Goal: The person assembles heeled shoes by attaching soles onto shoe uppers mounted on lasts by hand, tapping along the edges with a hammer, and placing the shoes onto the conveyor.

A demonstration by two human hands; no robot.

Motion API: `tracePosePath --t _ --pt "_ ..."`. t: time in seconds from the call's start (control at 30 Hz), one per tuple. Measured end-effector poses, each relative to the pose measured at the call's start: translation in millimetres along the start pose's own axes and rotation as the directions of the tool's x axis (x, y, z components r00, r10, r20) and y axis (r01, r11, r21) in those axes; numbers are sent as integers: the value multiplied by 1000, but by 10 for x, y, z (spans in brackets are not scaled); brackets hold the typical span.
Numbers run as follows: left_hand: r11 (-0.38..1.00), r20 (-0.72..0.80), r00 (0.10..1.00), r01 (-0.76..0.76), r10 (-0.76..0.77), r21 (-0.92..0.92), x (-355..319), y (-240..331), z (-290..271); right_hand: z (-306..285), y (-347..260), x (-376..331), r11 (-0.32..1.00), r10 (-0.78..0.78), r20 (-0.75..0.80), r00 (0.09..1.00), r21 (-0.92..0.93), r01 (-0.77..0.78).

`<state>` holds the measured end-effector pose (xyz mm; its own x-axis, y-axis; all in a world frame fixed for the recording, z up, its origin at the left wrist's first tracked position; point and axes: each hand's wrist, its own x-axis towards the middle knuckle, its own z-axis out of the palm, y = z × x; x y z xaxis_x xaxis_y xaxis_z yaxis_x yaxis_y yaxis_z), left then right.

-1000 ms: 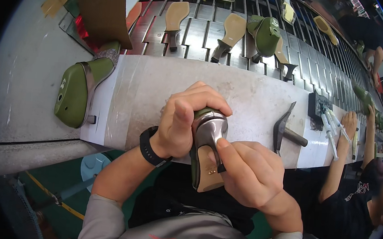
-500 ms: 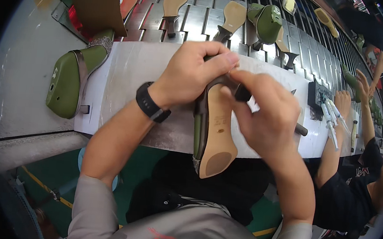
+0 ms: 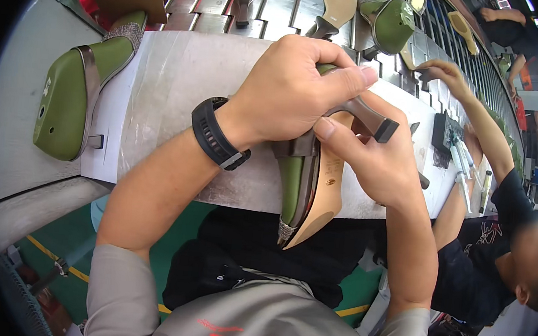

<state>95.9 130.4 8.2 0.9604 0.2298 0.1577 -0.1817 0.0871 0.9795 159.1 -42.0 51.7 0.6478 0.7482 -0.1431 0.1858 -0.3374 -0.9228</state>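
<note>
Pale and scuffed, the counter runs across my view, a slatted metal conveyor along its far edge and green floor below its near one. I see the heeled shoe, a green form inside it, held at the near edge; its sole faces right and its toe reaches past that edge toward the body. My left hand is wrapped around the heel end; my right hand grips there too, thumb against the shoe, other fingers partly hidden behind the jutting heel. Leftward, a stretch of surface shows between my forearm and a second green shoe, white paper just to its right. Rightward, syringes and a dark block crowd that end. Beyond, a co-worker's hand reaches over the conveyor.
</note>
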Motion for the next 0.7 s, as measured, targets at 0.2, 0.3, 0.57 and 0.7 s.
tracePosePath --t 0.2,0.3,0.57,0.7 --pt "996 -44 999 8 -3 93 24 22 -24 175 97 -90 971 -156 -172 973 -207 120" --pt "989 -33 999 15 -10 144 19 -3 -43 84 -1 -135 975 -62 -142 988 -218 30" --pt "989 -96 994 -40 54 140 4 -73 -4 -30 -209 -218 950 242 31 970 -212 -230" --pt "984 -121 990 -46 68 169 -12 -54 38 102 -233 -260 947 189 -68 980 -249 -200"
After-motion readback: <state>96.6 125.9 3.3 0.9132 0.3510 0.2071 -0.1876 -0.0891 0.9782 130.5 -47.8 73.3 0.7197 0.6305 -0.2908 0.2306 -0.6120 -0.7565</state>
